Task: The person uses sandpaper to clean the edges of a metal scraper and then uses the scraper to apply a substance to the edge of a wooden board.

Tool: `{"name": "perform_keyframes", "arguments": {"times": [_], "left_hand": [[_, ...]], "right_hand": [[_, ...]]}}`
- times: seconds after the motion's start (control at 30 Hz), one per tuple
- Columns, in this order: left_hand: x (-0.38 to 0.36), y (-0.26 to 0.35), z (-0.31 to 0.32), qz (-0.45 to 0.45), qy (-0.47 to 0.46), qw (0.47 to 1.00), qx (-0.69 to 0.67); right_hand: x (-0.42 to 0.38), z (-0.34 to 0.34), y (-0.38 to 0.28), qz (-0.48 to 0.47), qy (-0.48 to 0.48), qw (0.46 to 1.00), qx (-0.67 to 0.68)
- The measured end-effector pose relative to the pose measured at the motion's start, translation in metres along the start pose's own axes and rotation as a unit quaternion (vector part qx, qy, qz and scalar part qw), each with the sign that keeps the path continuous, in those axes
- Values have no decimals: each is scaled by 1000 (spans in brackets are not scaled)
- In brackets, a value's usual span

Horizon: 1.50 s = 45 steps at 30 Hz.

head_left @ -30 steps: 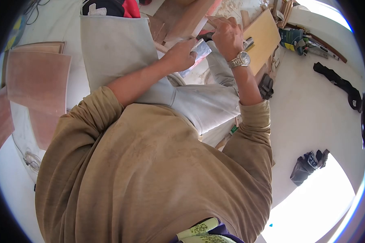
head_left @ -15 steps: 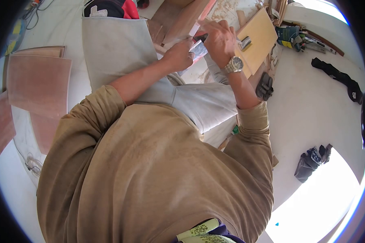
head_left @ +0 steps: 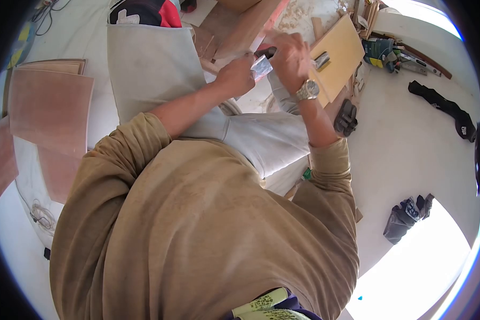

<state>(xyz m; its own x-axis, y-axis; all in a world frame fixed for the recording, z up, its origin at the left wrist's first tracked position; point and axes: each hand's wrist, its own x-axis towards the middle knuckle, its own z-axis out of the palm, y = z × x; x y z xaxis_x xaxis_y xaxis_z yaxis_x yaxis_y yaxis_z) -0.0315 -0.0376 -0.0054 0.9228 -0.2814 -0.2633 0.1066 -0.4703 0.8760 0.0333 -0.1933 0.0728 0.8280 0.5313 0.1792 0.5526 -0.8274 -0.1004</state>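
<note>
My left hand (head_left: 236,76) is closed round a small tool with a shiny flat metal plate (head_left: 261,68), which sticks out to the right of my fingers. Just right of it, my right hand (head_left: 290,60) is curled, with a watch on the wrist; a dark piece (head_left: 266,52) shows between the two hands. What the right fingers hold is blurred and hidden. Beyond the hands stands a reddish-brown wooden board (head_left: 245,32). A yellowish board (head_left: 340,56) with a metal tool (head_left: 322,60) on it lies right of my right hand.
Brown sheets (head_left: 50,109) are stacked at the left. Wood shavings (head_left: 293,16) lie at the top. A tool bag (head_left: 380,53), a sandal (head_left: 346,117), a black cloth item (head_left: 442,109) and a dark glove-like item (head_left: 407,218) are at the right. A coiled cable (head_left: 41,216) lies lower left.
My right hand has shifted slightly and the dark piece between my hands shows more. The metal plate is turned a little. The camera view has moved slightly.
</note>
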Motion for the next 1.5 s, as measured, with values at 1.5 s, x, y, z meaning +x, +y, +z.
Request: {"name": "perform_keyframes", "arguments": {"times": [1.5], "left_hand": [[2, -12, 12, 29, 27, 999, -8]], "right_hand": [[15, -12, -18, -34, 13, 997, -73]]}}
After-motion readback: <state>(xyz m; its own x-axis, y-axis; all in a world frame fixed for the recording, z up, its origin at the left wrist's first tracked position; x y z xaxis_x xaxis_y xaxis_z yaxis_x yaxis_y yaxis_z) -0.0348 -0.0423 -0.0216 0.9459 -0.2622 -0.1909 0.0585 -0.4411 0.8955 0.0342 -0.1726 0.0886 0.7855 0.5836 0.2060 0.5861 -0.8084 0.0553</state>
